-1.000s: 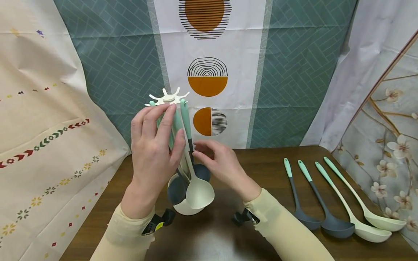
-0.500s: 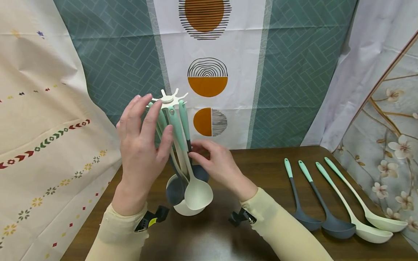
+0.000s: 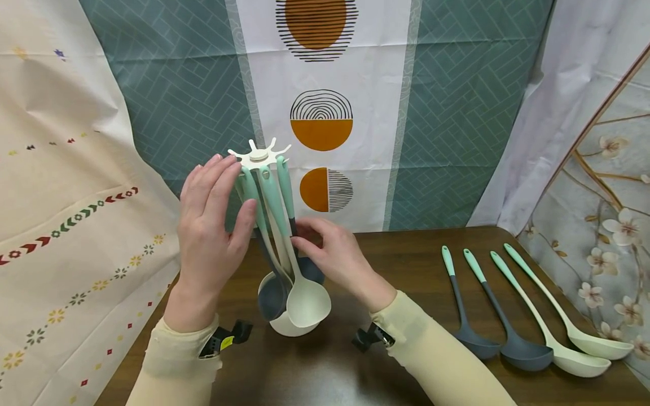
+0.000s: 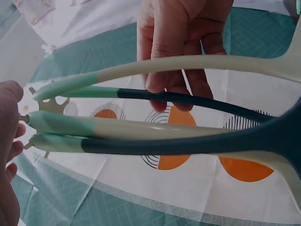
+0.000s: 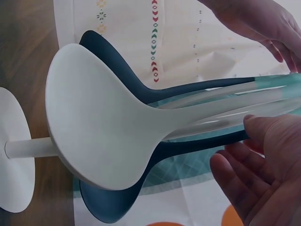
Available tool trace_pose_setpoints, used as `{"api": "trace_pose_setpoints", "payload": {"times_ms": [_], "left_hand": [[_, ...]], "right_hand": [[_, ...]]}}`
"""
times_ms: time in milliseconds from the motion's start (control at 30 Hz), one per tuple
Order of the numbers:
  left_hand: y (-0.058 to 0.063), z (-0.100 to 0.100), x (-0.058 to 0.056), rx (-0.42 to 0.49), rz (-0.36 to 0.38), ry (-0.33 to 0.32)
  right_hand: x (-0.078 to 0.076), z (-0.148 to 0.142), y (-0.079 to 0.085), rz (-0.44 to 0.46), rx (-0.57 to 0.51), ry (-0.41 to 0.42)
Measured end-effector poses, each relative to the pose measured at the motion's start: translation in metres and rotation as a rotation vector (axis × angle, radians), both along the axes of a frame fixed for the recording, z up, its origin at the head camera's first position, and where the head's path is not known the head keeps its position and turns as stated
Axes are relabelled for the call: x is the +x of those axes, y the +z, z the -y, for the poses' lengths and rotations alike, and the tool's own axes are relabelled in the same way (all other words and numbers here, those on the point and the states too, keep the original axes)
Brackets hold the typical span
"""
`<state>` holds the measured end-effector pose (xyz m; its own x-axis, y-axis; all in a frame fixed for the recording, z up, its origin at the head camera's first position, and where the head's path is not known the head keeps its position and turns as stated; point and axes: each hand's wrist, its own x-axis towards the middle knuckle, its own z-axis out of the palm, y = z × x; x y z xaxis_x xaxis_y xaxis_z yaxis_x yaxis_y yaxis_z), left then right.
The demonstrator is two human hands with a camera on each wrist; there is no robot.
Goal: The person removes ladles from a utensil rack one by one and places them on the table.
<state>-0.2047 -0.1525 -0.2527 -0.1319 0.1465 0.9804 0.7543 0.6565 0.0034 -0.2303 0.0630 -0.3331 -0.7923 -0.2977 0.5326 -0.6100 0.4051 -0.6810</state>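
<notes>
A white utensil stand has a spoked hook top (image 3: 259, 158) and a round base (image 3: 296, 328). From it hang several mint-handled ladles, bowls down: a cream ladle (image 3: 308, 304) in front, a dark ladle (image 3: 272, 299) to its left, and another dark ladle (image 5: 110, 205) on the right side. My right hand (image 3: 335, 251) pinches the right dark ladle by its shaft, thumb against it. Beside the hook top, my left hand (image 3: 205, 220) is raised with its fingers fairly straight; its fingertips are close to the spokes, and whether they touch cannot be told.
On the right of the brown table (image 3: 406, 349) lie two dark ladles (image 3: 525, 355) and two cream ladles (image 3: 579, 363) in a row, handles pointing away. Patterned cloths (image 3: 457, 141) hang behind and at both sides.
My left hand has drawn away to the left from the ladle handles, uncovering them. The stand has shifted very slightly left. My right hand has closed in on the right dark ladle's shaft.
</notes>
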Motion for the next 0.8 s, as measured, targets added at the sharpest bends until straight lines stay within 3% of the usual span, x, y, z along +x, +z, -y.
{"api": "trace_pose_setpoints", "payload": {"times_ms": [800], "left_hand": [[-0.0093, 0.0051, -0.0035, -0.027, 0.006, -0.036]], "right_hand": [[0.0003, 0.0067, -0.0025, -0.022, -0.014, -0.008]]}}
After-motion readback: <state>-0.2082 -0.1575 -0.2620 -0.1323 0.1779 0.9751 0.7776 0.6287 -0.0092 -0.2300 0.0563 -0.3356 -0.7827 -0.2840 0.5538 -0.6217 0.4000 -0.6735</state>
